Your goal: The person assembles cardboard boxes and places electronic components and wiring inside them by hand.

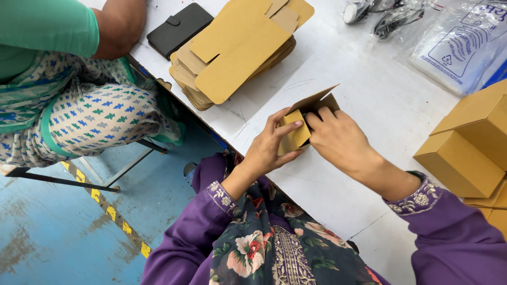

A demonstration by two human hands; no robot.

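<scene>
Between two hands (pixel 306 142), one cardboard box (pixel 303 119)

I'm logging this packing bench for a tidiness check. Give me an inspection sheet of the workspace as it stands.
Surface: white table, scratched.
Job's things: small cardboard box, part folded, held by left hand and right hand.
Clutter: stack of flat cardboard blanks; black wallet; finished boxes; plastic bags; dark glasses-like items, unclear.
Grippers: both hands grip the box.
Cables: nothing seen.
Surroundings: blue floor with striped tape; seated person alongside.
</scene>
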